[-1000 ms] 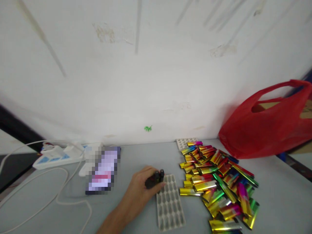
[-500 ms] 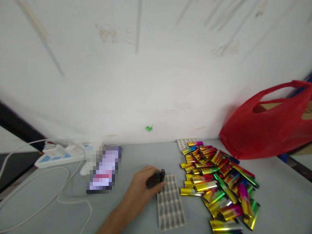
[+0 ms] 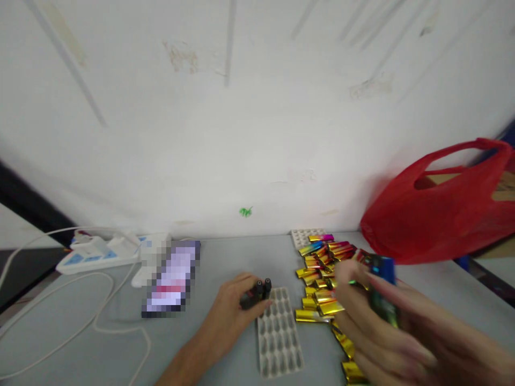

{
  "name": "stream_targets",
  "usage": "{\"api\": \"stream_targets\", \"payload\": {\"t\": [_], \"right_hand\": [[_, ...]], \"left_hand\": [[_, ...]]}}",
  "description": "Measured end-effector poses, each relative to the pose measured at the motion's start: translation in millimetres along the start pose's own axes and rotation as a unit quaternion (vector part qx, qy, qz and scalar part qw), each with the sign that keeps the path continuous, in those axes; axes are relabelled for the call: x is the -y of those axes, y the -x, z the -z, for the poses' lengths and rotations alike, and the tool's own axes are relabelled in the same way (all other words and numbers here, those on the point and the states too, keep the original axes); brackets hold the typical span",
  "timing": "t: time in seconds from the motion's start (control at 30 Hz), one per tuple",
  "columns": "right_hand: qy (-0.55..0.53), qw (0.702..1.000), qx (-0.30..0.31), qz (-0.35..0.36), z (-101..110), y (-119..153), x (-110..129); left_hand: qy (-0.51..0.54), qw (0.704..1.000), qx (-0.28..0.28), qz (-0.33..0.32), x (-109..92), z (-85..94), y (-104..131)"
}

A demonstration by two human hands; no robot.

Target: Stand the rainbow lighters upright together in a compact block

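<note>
— What is the left hand [image 3: 231, 316] doing?
— It is gripping two black tubes [image 3: 257, 292] on the tabletop [image 3: 100, 354], touching the tray [image 3: 279, 335].
— And the right hand [image 3: 386, 327]?
— It is blurring over the shiny wrappers [image 3: 322, 268], closing around a blue-green piece [image 3: 382, 289].
</note>
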State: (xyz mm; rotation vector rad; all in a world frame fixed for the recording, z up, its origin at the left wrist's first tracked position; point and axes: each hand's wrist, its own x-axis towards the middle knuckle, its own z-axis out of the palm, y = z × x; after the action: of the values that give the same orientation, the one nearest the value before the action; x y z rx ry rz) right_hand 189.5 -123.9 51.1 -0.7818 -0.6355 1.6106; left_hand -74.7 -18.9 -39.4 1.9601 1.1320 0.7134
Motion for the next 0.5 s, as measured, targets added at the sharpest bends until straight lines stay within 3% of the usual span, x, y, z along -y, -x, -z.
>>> {"api": "stream_targets", "payload": {"t": [0.1, 0.23, 0.5], "right_hand": [[-0.029, 0.998, 0.008, -0.051, -20, -29, -12], [0.001, 0.998, -0.027, -0.053, -38, -51, -33], [0.141, 0.988, -0.057, 0.015, -22, -69, -75]], "left_hand": [[-0.001, 1.000, -0.003, -0.006, -1, 0.1, -1], [0.002, 1.000, -0.006, -0.010, -1, -0.1, -1], [0.004, 1.000, 0.001, -0.015, 3, -0.9, 0]]}}
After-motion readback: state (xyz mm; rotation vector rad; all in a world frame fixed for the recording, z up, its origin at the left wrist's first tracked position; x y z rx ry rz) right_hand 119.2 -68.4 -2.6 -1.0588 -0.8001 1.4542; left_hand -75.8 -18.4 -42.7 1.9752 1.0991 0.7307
